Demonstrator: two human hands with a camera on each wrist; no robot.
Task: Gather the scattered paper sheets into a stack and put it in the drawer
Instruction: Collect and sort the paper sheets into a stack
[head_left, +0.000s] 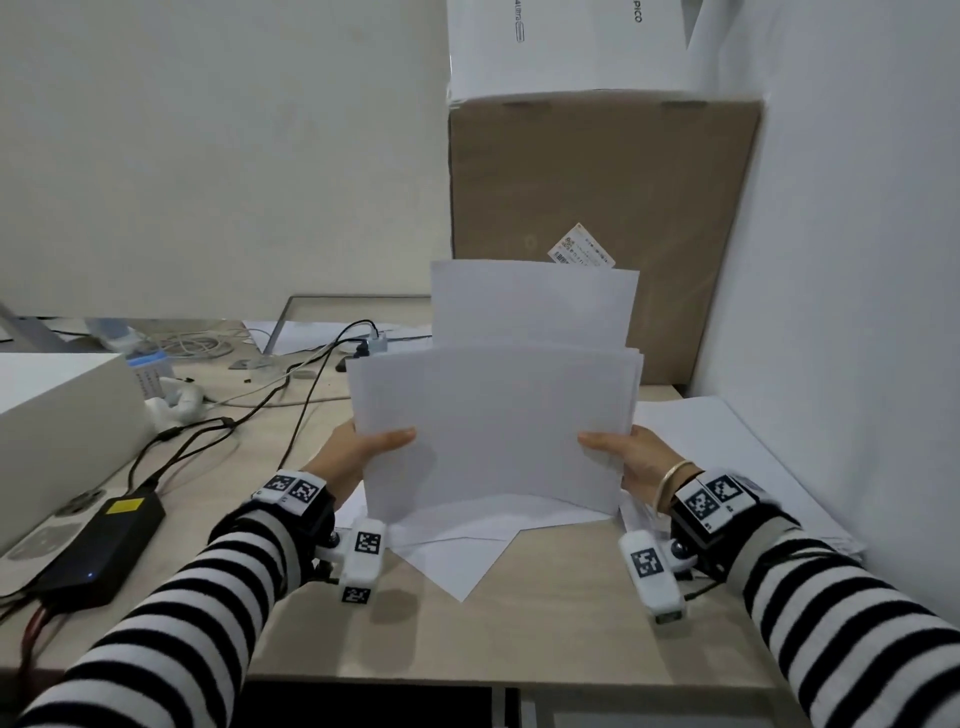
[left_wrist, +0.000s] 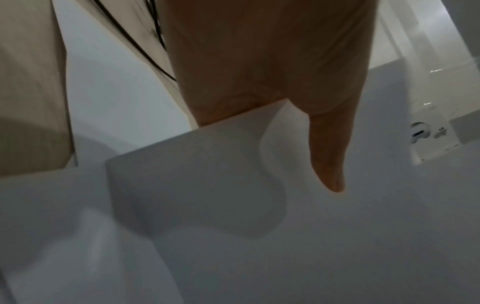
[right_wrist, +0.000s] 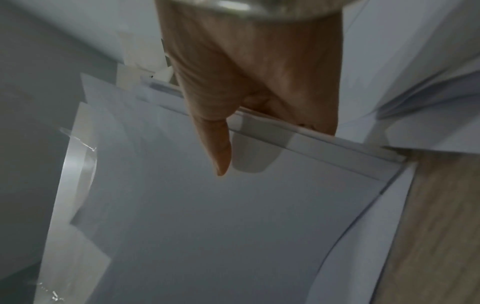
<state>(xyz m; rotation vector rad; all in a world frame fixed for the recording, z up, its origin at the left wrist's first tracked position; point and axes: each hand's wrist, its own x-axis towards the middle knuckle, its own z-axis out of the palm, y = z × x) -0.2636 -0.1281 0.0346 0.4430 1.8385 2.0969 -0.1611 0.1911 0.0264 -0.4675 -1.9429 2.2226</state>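
Observation:
A stack of white paper sheets (head_left: 493, 426) stands upright on its lower edge over the desk, one sheet sticking up higher behind the others. My left hand (head_left: 358, 452) grips its left edge, thumb on the front face. On the opposite edge my right hand (head_left: 631, 457) holds it the same way. The left wrist view shows the left thumb (left_wrist: 327, 156) pressed on the paper stack (left_wrist: 285, 236); the right wrist view shows the right thumb (right_wrist: 218, 139) on the paper stack (right_wrist: 233, 226). More loose sheets (head_left: 457, 551) lie flat on the desk under the stack. The drawer is not clearly in view.
A brown cardboard box (head_left: 602, 218) stands behind the stack against the right wall. A further pile of paper (head_left: 727, 447) lies at the right. A black power adapter (head_left: 98, 551), cables (head_left: 291, 395) and a white box (head_left: 57, 431) occupy the desk's left side.

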